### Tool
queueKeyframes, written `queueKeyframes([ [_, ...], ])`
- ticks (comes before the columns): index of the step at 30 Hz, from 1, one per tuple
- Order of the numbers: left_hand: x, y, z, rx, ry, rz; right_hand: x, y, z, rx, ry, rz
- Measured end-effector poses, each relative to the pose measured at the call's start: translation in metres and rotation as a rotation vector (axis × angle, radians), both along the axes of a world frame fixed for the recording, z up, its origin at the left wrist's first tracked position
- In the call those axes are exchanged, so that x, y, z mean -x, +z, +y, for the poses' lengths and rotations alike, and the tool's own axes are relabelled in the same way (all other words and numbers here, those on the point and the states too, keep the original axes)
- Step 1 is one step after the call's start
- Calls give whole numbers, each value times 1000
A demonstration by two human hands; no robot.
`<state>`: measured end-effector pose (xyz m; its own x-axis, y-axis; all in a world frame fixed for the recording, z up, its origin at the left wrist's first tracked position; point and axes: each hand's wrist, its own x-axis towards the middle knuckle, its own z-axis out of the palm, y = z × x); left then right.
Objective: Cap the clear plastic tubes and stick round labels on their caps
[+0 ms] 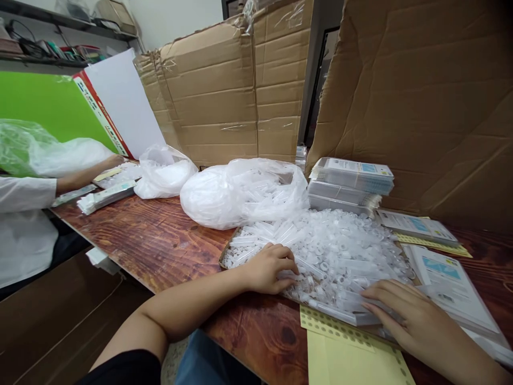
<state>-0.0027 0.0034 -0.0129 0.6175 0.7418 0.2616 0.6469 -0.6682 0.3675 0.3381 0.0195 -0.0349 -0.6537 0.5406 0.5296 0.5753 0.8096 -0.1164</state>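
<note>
A cardboard tray [225, 255] holds a heap of small clear plastic tubes and caps [340, 248]. At the near left part of the heap rests my left hand [272, 269], its fingers bent and apart from the thumb, with nothing visible in its grip. My right hand [404, 313] is at the near right edge, fingers stretched out and thumb apart, beside a clear plastic piece [348, 313] along the tray's front. Yellow sheets with round dots [352, 353] stick out from under the tray's front.
White plastic bags [244, 192] of parts stand behind the tray. Stacked clear packs with printed labels [348, 176] are at the back right, and more packs [457, 289] lie at the right. Cardboard sheets [224, 96] wall the back. At the left, another person's arm [86, 175] reaches over the table.
</note>
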Motion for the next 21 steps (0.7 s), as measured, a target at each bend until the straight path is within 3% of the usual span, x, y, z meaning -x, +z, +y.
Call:
queueKeyframes([
  [10,4,6,-2,29,-14,17,-14,-9,5,78,-52,-75],
  [21,9,13,12,195,-12,-119,-2,20,-6,308,-148,-129],
])
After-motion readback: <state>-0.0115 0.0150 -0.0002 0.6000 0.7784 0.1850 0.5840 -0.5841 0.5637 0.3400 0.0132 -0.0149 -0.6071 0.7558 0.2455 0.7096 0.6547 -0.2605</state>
